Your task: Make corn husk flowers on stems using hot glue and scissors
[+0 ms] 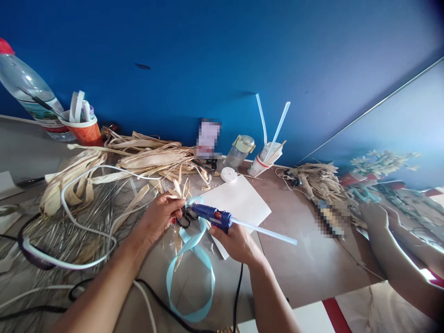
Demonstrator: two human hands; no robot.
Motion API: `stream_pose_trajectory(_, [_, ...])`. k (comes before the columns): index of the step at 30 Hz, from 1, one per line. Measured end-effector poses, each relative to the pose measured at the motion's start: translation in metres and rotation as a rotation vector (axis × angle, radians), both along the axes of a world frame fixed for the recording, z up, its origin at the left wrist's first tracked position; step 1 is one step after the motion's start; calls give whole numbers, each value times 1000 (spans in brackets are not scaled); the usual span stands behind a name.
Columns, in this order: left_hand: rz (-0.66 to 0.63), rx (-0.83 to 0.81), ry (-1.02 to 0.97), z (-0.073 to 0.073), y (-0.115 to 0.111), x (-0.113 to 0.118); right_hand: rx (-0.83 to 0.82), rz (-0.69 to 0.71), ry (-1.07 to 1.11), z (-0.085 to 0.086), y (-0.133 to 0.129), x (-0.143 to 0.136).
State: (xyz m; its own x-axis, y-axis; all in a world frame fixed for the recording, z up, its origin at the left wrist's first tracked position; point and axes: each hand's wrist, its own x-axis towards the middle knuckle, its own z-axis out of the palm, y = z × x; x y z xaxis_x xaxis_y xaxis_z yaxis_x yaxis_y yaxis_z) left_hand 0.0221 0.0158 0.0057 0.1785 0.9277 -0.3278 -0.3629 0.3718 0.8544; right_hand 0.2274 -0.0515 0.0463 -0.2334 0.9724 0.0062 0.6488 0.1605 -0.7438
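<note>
In the head view, the left hand (161, 215) is pinching a small bunch of dry leaf strips (178, 188) with its thumb and fingers. The strips poke up above the fingertips. The right hand (239, 240) is wrapped around a blue glue gun (210, 213). The gun points at the left hand, and its tip is just beside those fingertips. I cannot tell if the tip touches the strips. A long, see-through glue stick (267, 232) pokes out of the back of the gun, over the right hand.

A light blue ribbon (212, 280) hangs between the two hands and makes a big loop below them. Its top is close to the gun's tip. Some black loops (185, 223) sit just right of the left hand, but they are partly hidden.

White paper (248, 201) lies on the table (294, 268) under and past the right hand. A white round thing (229, 175) sits at its far edge. Farther past the right hand are a jar (236, 157) and a paper cup (258, 167) with clear sticks in it.

Past the left hand is a big pile of dry leaves (152, 157). Lots of thin wires (93, 231) and a white cord (65, 203) lie to its left. Well to the right of the right hand are another person's arms (391, 249).
</note>
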Motion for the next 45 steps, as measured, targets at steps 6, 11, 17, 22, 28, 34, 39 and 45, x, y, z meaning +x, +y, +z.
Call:
stream_pose_trajectory(6, [-23,10,3,3,-1,1,0,4,74,1,1,-1])
stream_pose_trajectory(11, [-14,0,-13,2,0,0,14,14,36,2,0,-1])
stream_pose_trajectory(17, [14,11,-36,2,2,0,29,5,47,0,0,-1])
stream_pose_trajectory(22, [13,-26,-31,11,0,1,-5,15,23,-5,1,-5])
stream_pose_trajectory(28, [45,-22,-58,10,0,1,-89,-6,225,1,0,3])
stream_pose_trajectory(34, [32,2,-107,4,1,1,-254,-319,664,-9,5,17])
stream_pose_trajectory(39, [-2,-22,-106,4,-1,-1,-525,-418,1076,-24,16,39])
stream_pose_trajectory(45, [-16,24,-166,2,-1,-2,-816,-433,1292,-37,15,72])
